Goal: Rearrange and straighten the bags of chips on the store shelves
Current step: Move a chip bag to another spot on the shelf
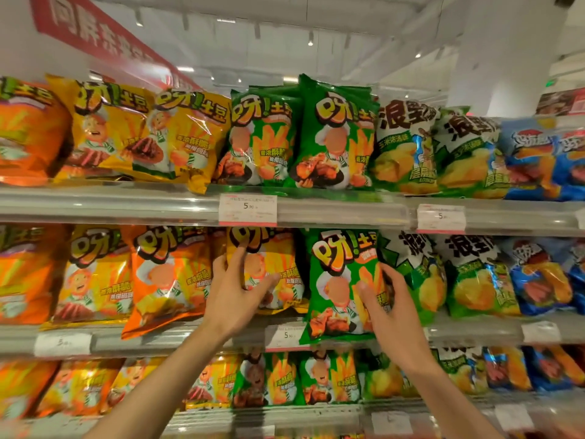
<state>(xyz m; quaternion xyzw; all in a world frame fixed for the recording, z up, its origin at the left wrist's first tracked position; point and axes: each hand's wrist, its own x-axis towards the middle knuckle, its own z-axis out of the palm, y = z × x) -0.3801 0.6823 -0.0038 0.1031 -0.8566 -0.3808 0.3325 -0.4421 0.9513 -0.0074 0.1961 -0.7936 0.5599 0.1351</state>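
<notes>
Both hands are on the middle shelf point(190, 335). My left hand point(235, 288) lies on a yellow chip bag point(278, 264), fingers spread and nearly straight across its front, thumb at the bag's left edge. My right hand point(387, 304) holds the right edge of a green chip bag point(337, 280), thumb on the front, fingers curled behind the edge. The green bag stands upright and leans slightly forward over the shelf lip. An orange bag point(164, 277) left of the yellow one is tilted, its lower corner hanging over the edge.
The top shelf point(142, 204) carries orange, yellow, green, white-green and blue bags in rows. White-green bags point(468, 274) and blue bags point(538, 274) stand right of my right hand. A lower shelf point(285, 416) holds more bags. Price tags point(247, 209) hang on the rails.
</notes>
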